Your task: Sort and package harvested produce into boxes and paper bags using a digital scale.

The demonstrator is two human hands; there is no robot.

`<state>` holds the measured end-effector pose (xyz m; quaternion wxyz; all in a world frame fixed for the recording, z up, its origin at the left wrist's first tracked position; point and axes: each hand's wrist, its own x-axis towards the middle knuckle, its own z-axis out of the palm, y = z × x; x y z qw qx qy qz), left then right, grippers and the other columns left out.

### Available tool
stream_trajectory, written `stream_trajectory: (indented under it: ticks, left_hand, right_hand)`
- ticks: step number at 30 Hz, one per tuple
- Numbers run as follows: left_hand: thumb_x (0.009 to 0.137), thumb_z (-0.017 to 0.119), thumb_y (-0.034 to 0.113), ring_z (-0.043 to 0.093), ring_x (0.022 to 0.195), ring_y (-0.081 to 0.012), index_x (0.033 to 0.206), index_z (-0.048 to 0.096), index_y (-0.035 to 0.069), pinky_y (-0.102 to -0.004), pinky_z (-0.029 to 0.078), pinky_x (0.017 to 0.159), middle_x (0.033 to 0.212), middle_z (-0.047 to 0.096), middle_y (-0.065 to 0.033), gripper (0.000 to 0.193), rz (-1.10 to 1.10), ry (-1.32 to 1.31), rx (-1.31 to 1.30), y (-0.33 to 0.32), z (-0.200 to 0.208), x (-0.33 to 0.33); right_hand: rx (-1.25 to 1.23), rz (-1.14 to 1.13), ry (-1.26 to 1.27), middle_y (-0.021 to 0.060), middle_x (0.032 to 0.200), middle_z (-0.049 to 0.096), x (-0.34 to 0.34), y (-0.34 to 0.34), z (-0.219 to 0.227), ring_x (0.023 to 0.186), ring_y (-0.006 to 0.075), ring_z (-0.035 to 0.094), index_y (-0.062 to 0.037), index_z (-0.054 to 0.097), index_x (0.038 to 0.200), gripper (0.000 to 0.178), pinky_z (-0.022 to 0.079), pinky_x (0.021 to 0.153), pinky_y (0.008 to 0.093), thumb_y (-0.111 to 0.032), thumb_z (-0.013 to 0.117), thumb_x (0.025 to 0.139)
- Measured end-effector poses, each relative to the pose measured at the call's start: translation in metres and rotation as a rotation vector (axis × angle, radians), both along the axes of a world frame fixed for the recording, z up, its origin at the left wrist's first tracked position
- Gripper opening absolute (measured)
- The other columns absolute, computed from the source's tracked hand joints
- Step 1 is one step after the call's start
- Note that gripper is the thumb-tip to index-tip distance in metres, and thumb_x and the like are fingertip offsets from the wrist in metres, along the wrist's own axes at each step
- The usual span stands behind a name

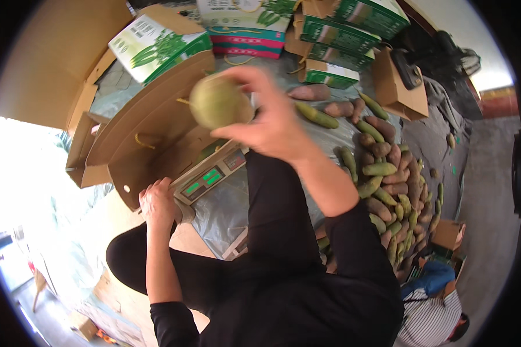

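My right hand [266, 115] is raised over an open cardboard box, its fingers and thumb curled round a rounded pale-green radish [217, 103]. The radish is blurred and seen nearly end-on. My left hand [157, 202] grips the near left corner of the open cardboard box [118, 144]. That box rests on a weighing scale [208, 176] whose green display is lit on the side facing me. Inside the box a little green [209, 150] shows low by the near wall; the rest of its contents is hidden.
To my right a large heap of green and purple-red radishes [396, 185] lies on plastic sheeting. Printed green and white cartons [347, 29] are stacked at the back. Another person in a striped top [428, 318] is at the lower right. A brown carton [396, 87] stands back right.
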<state>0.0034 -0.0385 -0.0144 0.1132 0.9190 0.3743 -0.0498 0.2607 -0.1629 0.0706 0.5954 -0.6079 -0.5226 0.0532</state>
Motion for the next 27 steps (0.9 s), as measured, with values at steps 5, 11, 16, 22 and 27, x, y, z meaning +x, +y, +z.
stream_trajectory:
  ticks: [5, 11, 16, 22, 27]
  left_hand:
    - [0.078, 0.061, 0.01, 0.059, 0.094, -0.0275, 0.095, 0.062, 0.008, -0.0429, 0.041, 0.086, 0.092, 0.064, -0.0082, 0.017, -0.03, 0.032, 0.001, -0.006, 0.005, 0.013]
    - [0.078, 0.061, 0.009, 0.06, 0.091, -0.0295, 0.094, 0.063, 0.009, -0.0432, 0.042, 0.083, 0.089, 0.065, -0.009, 0.016, -0.013, 0.019, -0.002, -0.005, 0.001, 0.008]
    - [0.078, 0.061, 0.008, 0.06, 0.09, -0.0315, 0.094, 0.062, 0.007, -0.0426, 0.043, 0.08, 0.089, 0.065, -0.0111, 0.017, -0.034, -0.009, -0.005, -0.008, 0.001, 0.011]
    - [0.08, 0.058, 0.007, 0.059, 0.088, -0.0343, 0.092, 0.06, 0.003, -0.0438, 0.044, 0.077, 0.088, 0.063, -0.0155, 0.013, -0.072, -0.027, 0.001, -0.003, -0.007, 0.003]
    - [0.079, 0.058, 0.006, 0.06, 0.083, -0.0351, 0.091, 0.058, 0.003, -0.044, 0.045, 0.072, 0.085, 0.062, -0.0154, 0.012, -0.076, -0.012, -0.021, 0.002, -0.012, 0.002]
  right_hand:
    - [-0.318, 0.032, -0.274, 0.0056, 0.106, 0.056, -0.031, 0.05, -0.054, 0.103, 0.0267, 0.051, -0.0129, 0.052, 0.108, 0.054, 0.036, 0.08, 0.043, -0.013, 0.077, 0.06]
    - [-0.754, 0.087, -0.552, 0.0084, 0.099, 0.056, -0.04, 0.08, -0.099, 0.101, 0.0274, 0.052, -0.0117, 0.055, 0.106, 0.044, 0.036, 0.075, 0.0446, -0.006, 0.069, 0.065]
    - [-0.856, 0.04, -0.451, 0.0111, 0.103, 0.057, -0.03, 0.087, -0.125, 0.105, 0.0278, 0.053, -0.0125, 0.057, 0.107, 0.041, 0.037, 0.08, 0.0468, -0.008, 0.067, 0.067]
    - [-0.573, 0.072, -0.09, 0.008, 0.107, 0.061, -0.027, 0.056, -0.087, 0.108, 0.0275, 0.054, -0.0128, 0.06, 0.109, 0.037, 0.04, 0.089, 0.0446, -0.017, 0.068, 0.073]
    - [-0.073, -0.117, 0.249, 0.0105, 0.092, 0.066, 0.008, -0.008, -0.067, 0.083, 0.0221, 0.064, -0.0053, 0.064, 0.097, 0.021, 0.051, 0.073, 0.0324, -0.011, 0.066, 0.077]
